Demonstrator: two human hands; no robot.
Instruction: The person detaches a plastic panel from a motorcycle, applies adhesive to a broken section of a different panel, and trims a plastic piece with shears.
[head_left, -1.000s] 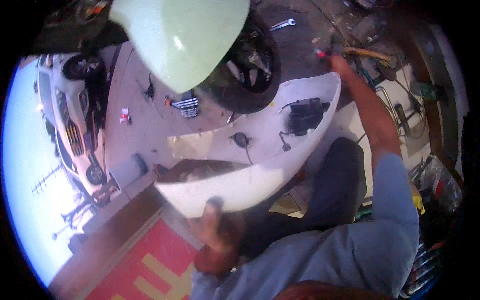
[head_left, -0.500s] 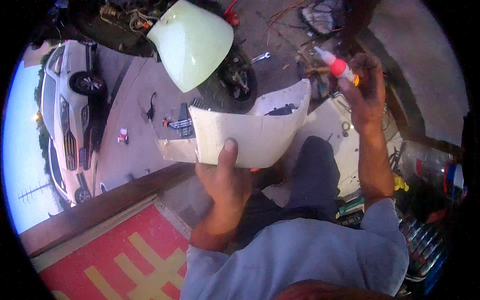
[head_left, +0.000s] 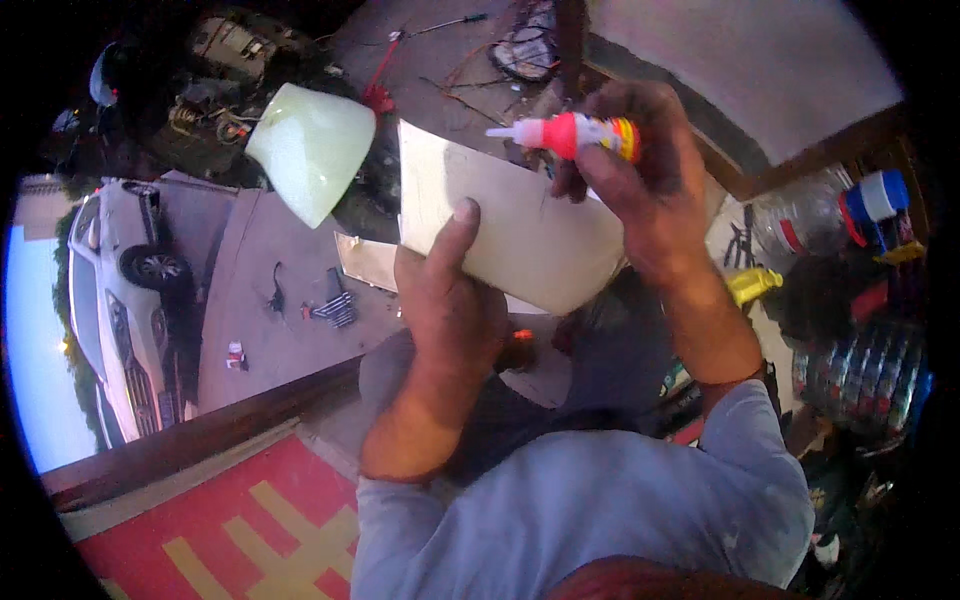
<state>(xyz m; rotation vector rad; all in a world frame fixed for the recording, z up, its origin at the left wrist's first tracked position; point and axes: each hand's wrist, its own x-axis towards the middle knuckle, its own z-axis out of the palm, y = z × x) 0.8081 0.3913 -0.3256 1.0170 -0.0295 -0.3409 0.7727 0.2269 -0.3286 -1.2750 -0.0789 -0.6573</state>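
My left hand (head_left: 450,290) grips the near left side of a curved white plastic panel (head_left: 530,225), thumb pressed on its outer face and the other fingers hidden behind. Above the panel's far edge, my right hand (head_left: 655,190) pinches a small glue bottle (head_left: 585,136) with a red collar and a thin clear nozzle. The bottle lies nearly level, its nozzle pointing left above the panel; whether the tip touches anything cannot be told. Part of a second flat white piece (head_left: 367,262) shows beyond my left hand.
A glossy pale green panel (head_left: 312,155) stands at the far left, near dark machine parts (head_left: 230,50). Dark slatted parts (head_left: 335,300) lie on the ground. At right are a clear plastic jug (head_left: 800,215), a yellow bottle (head_left: 752,284) and packed bottles (head_left: 865,380). Cars stand outside.
The white panel has tilted, showing more of its outer face. My right hand has come left and closer to it, and the bottle has turned from slanting to nearly level. The view has shifted.
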